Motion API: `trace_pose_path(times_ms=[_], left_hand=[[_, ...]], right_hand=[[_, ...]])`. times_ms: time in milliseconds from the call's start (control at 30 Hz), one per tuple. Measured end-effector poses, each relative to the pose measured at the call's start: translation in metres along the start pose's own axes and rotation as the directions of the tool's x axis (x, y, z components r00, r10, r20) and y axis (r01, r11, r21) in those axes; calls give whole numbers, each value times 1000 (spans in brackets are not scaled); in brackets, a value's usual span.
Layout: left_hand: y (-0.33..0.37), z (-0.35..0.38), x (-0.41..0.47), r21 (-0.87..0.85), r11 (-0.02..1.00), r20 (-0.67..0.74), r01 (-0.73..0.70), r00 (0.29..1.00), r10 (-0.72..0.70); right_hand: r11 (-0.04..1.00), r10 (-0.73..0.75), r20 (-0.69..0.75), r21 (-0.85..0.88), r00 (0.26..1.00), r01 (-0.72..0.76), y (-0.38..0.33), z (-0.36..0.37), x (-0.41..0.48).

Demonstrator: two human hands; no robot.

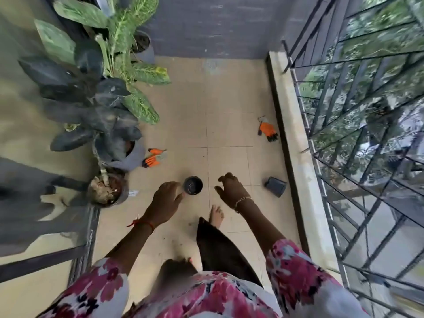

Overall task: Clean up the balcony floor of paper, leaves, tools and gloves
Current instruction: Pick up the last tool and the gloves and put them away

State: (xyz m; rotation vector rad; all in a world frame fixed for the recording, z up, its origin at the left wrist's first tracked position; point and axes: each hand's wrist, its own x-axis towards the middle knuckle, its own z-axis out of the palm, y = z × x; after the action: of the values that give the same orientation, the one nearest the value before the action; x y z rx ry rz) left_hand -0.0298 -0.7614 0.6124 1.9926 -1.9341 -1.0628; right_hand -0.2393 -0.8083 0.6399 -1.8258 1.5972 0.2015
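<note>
hands: left hand (166, 200) and right hand (231, 191) both empty, fingers loose | pot (193, 185): round, upright on floor between hands, just right of left fingertips, so left looks nearer | gloves: left glove (153, 157) far-left by planter (135, 157); right glove (267, 130) far-right near ledge (296, 157), both well beyond hands

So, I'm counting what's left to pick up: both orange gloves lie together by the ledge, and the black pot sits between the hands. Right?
Not together. In the head view one glove lies by the ledge, the other glove beside the grey planter. The black pot does sit between the left hand and right hand.
</note>
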Motion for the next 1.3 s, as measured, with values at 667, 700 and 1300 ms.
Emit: trace_pose_path(times_ms=[667, 700, 1300], left_hand=[[-49, -51, 192, -253, 926, 80, 281, 960, -269], [-60, -46, 205, -261, 911, 111, 318, 948, -298], [-413, 220, 472, -861, -456, 507, 226, 470, -723]], right_hand=[[987, -37, 102, 160, 994, 20, -55, -49, 244], [983, -19, 100, 186, 995, 0, -58, -41, 262], [918, -356, 320, -56, 878, 393, -5, 315, 684]])
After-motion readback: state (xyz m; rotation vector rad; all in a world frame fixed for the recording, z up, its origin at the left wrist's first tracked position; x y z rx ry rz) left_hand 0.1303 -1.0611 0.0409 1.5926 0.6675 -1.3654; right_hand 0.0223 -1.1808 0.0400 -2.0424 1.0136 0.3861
